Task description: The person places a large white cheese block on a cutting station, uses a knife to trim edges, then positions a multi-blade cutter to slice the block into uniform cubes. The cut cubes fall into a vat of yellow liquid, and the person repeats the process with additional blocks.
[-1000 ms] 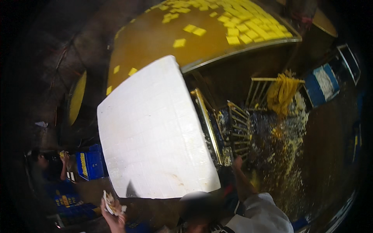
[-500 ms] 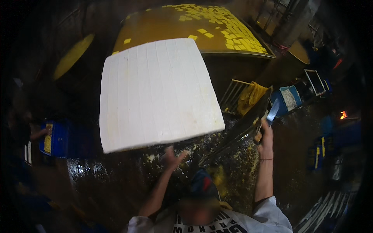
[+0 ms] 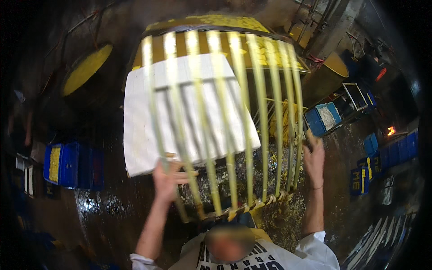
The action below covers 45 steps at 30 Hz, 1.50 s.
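A pale yellow slatted rack (image 3: pixel 231 157), smeared by motion, is raised and tilted between my hands. My left hand (image 3: pixel 165 182) is at its left side, with an outer slat crossing the hand and the fingers reaching under it. Along the right edge, my right hand (image 3: pixel 313 157) grips with bent fingers. No knife shows in that hand, though part of its grip is hidden. Behind and under the slats lies a large white slab (image 3: pixel 139 117), marked with shallow parallel lines, and the slats throw shadows across it.
A wide vat (image 3: pixel 180 45) with yellow blocks floating in brown liquid stands beyond the slab. Blue crates (image 3: pixel 67 162) are at left; a light blue tub (image 3: pixel 321 118) and more blue crates (image 3: pixel 360 182) are at right. A round yellow-topped vessel (image 3: pixel 87 69) stands far left. The floor (image 3: pixel 108 211) looks wet.
The rack, a dark edge-on shape at right before, has swung over the slab. My left hand has moved left to it. The knife in my right hand no longer shows.
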{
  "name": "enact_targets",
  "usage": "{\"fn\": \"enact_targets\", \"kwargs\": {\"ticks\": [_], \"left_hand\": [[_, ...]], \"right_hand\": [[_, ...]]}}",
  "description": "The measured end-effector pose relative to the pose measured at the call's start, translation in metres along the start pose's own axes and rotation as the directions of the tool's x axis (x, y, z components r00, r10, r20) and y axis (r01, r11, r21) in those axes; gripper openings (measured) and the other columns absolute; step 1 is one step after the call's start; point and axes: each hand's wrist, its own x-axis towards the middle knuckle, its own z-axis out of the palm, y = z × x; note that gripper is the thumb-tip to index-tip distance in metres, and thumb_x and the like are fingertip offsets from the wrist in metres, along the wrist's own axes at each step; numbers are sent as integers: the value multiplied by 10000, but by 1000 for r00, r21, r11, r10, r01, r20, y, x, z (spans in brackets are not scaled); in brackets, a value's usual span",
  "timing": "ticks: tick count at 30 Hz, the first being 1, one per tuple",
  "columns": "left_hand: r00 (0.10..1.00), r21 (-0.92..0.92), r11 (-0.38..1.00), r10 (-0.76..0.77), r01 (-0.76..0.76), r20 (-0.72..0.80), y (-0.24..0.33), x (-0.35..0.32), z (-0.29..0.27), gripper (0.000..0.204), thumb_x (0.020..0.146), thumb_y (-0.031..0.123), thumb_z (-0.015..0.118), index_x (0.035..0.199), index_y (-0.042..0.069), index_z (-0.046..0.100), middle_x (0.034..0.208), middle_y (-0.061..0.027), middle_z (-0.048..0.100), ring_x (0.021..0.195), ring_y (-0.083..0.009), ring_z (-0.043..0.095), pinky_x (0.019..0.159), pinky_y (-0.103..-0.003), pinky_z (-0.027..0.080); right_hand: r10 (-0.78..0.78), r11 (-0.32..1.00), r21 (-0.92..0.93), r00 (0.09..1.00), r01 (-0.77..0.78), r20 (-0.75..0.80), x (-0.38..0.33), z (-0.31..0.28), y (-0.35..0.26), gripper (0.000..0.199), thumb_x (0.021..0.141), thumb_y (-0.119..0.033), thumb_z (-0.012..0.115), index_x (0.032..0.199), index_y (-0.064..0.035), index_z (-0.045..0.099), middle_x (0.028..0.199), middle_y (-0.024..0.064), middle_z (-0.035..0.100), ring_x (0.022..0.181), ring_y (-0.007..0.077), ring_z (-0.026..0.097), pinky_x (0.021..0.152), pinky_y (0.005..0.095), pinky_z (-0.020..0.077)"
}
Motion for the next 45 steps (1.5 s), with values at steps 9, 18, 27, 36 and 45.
{"fn": "enact_targets", "kwargs": {"ticks": [9, 18, 27, 36, 45], "left_hand": [[959, 311, 950, 102, -15, -265, 41, 117, -127, 302, 979, 132, 562, 1237, 23, 451, 979, -154, 617, 681, -212, 665, 584, -290, 561], [769, 970, 227, 635, -92, -76, 25, 166, -141, 258, 914, 99, 609, 1101, -78, 626, 887, -161, 549, 825, -295, 553, 757, -381, 451], [786, 968, 235, 613, -88, -78, 18, 168, -138, 253, 916, 65, 592, 1130, -66, 622, 873, -161, 499, 784, -280, 520, 720, -388, 444], [761, 997, 80, 645, 20, -67, 19, 150, -130, 394, 902, 150, 657, 1239, -45, 591, 1006, -182, 548, 972, -340, 527, 881, -417, 428], [585, 745, 568, 489, 350, -647, -57, -20, -152, 290, 943, 255, 646, 1114, 33, 568, 1006, -93, 562, 938, -229, 559, 807, -364, 484]], "right_hand": [[222, 661, 578, 861, -478, 457, 15, 119, -40, 371, 814, -112, 710, 1128, 75, 649, 904, 80, 710, 755, 117, 629, 694, 277, 517], [162, 814, 519, 960, -260, 227, 37, 178, -48, 288, 703, -184, 730, 826, 68, 664, 768, 193, 606, 727, 320, 596, 697, 387, 475], [195, 763, 555, 937, -331, 290, 47, 175, -51, 285, 703, -175, 737, 899, 30, 705, 785, 176, 619, 717, 294, 608, 688, 370, 479], [223, 771, 536, 935, -343, 278, 37, 182, -43, 311, 696, -229, 755, 826, 42, 673, 769, 168, 601, 715, 286, 605, 685, 369, 473], [226, 732, 582, 933, -353, 282, 29, 188, -40, 286, 697, -183, 753, 843, 51, 678, 762, 97, 591, 723, 182, 564, 695, 324, 457]]}}
